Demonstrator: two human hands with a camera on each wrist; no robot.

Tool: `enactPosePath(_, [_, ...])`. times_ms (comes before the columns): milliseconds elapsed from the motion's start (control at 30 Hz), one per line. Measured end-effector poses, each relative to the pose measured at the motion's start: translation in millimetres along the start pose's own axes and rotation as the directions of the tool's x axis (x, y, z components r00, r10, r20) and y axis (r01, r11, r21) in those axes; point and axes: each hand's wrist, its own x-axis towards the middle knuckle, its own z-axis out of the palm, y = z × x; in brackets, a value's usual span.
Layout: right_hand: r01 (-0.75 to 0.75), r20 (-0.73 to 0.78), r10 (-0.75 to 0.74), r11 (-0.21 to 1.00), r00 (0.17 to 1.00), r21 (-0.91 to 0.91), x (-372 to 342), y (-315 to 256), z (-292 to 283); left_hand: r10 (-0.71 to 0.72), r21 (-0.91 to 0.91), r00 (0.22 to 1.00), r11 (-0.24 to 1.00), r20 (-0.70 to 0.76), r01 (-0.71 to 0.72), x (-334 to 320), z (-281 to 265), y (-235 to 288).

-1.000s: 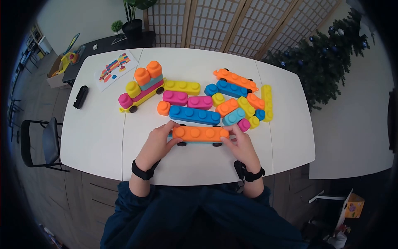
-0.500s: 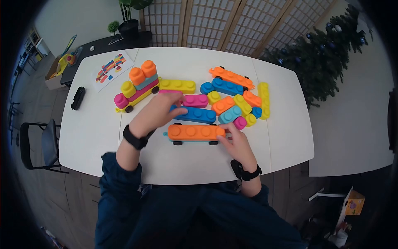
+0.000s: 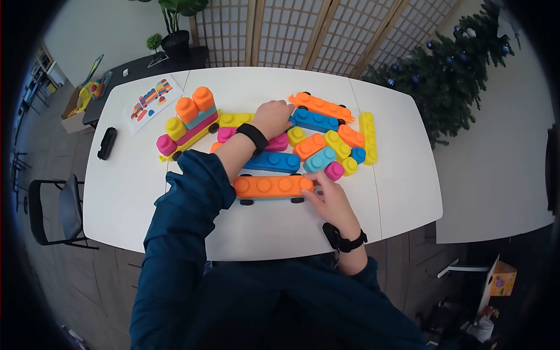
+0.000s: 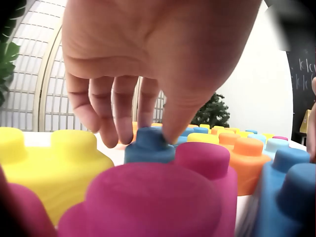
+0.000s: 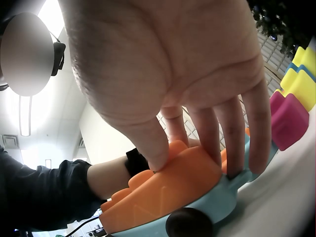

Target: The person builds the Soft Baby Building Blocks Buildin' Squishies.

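At the far middle of the table, my left hand [image 3: 273, 119] pinches a small blue block [image 4: 149, 150] between thumb and fingers; the hand mostly hides that block in the head view. My right hand [image 3: 335, 201] holds the right end of a long orange block [image 3: 271, 185], thumb on the near side and fingers on the far side. The orange block sits on top of a light blue wheeled base [image 5: 219, 203] with black wheels. Under my left forearm lie pink blocks [image 3: 279, 142] and a long blue block [image 3: 273, 161].
A yellow wheeled car [image 3: 195, 139] stacked with pink, yellow, light blue and orange blocks stands at the left. Several loose blocks lie at the right, near an orange wheeled base [image 3: 321, 106] and a long yellow block [image 3: 367, 139]. A picture sheet [image 3: 153, 102] and a black case [image 3: 107, 143] lie at far left.
My left hand has let go of the orange block's left end and moved away and rightward over the blocks to the small blue one. The right hand keeps its hold.
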Motion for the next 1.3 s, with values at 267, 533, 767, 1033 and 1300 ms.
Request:
enactPosePath(267, [0.007,-0.006,-0.007,1.0,1.0,-0.005,1,1,1,0.04,-0.188,0.986,0.98,-0.162,-0.071,-10,-47,-3])
enactPosePath(533, [0.009,0.002,-0.009,1.0,1.0,-0.003,2,4,4,-0.059,-0.531,0.987,0.847,-0.147,-0.029,-145,-141,15])
enactPosePath(767, [-0.001,0.007,0.001,1.0,1.0,-0.017,2,2,4,-0.128,-0.582,0.982,0.813,-0.142,0.022,-210,-105,31])
enactPosePath(1033, [0.005,0.007,-0.005,1.0,1.0,-0.014,2,3,4,-0.185,-0.587,0.973,0.807,-0.138,0.07,-217,-81,33])
enactPosePath(1300, [-0.014,0.013,0.014,1.0,1.0,-0.02,2,2,4,-0.178,-0.615,0.973,0.787,-0.148,0.05,-219,-76,31])
